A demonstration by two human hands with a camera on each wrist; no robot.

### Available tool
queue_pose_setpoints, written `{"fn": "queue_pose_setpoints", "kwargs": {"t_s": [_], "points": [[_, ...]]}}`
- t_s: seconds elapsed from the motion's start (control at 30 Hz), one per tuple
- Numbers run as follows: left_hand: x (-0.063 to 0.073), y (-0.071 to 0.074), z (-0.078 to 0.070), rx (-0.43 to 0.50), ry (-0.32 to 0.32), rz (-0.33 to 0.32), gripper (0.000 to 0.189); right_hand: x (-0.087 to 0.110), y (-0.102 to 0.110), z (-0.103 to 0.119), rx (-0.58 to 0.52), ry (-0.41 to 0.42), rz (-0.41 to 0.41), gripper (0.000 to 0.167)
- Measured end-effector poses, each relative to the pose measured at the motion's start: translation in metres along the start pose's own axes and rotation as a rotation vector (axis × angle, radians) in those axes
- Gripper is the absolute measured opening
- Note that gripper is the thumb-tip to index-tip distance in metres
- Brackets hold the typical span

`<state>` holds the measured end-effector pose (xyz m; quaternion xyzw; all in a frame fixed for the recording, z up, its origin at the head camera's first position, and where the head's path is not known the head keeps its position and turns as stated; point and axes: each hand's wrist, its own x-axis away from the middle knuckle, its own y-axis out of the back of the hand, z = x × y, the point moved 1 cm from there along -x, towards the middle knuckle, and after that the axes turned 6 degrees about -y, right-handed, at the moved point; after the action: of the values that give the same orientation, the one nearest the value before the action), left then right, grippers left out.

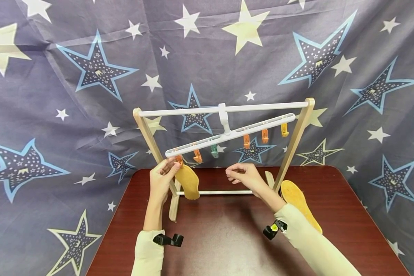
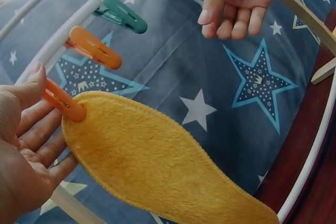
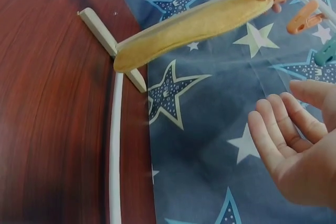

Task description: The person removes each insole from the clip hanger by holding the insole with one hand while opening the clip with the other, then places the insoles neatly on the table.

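My left hand (image 1: 162,178) is at the low left end of a white clip hanger (image 1: 200,145), with its thumb and fingers about an orange clip (image 2: 65,100). That clip bites one end of a fuzzy yellow insole (image 2: 152,156), which hangs down from it. The other fingers spread behind the insole's edge in the left wrist view. My right hand (image 1: 245,175) hovers below the middle of the hanger, fingers loosely bent and holding nothing. Along the hanger hang more clips: another orange one (image 1: 197,155), a green one (image 1: 214,151), and several orange and yellow ones to the right.
The hanger hooks over the white top bar (image 1: 262,107) of a wooden-legged rack (image 1: 293,149). A second yellow insole (image 1: 301,203) lies on the red-brown table (image 1: 220,237), at the right beside my sleeve. Behind is a star-patterned cloth (image 1: 207,46).
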<state>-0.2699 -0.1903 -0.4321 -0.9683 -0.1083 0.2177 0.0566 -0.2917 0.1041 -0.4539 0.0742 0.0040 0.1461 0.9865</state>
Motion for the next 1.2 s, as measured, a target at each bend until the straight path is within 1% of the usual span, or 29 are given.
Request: {"fn": "queue_pose_setpoints", "kwargs": {"t_s": [0.23, 0.37, 0.5, 0.63, 0.83, 1.1, 1.2], "points": [[0.002, 0.000, -0.005, -0.003, 0.001, -0.006, 0.031, -0.001, -0.014, 0.003, -0.016, -0.011, -0.006, 0.022], [0.003, -0.001, -0.009, 0.000, 0.003, -0.021, 0.034, -0.002, -0.020, 0.006, -0.021, -0.018, 0.005, 0.024], [0.004, -0.003, -0.013, -0.008, 0.014, -0.044, 0.032, -0.002, -0.027, 0.008, -0.029, -0.020, 0.023, 0.024], [0.004, -0.005, -0.017, -0.014, 0.030, -0.065, 0.030, -0.003, -0.034, 0.009, -0.036, -0.015, 0.034, 0.022], [0.004, -0.007, -0.021, -0.019, 0.025, -0.082, 0.033, -0.004, -0.044, 0.010, -0.035, 0.001, 0.049, 0.021], [0.005, -0.010, -0.024, 0.013, 0.025, -0.098, 0.027, -0.006, -0.059, 0.015, -0.040, 0.025, 0.078, 0.021], [0.005, -0.011, -0.023, 0.020, 0.024, -0.101, 0.030, -0.007, -0.063, 0.016, -0.050, 0.028, 0.085, 0.021]]}}
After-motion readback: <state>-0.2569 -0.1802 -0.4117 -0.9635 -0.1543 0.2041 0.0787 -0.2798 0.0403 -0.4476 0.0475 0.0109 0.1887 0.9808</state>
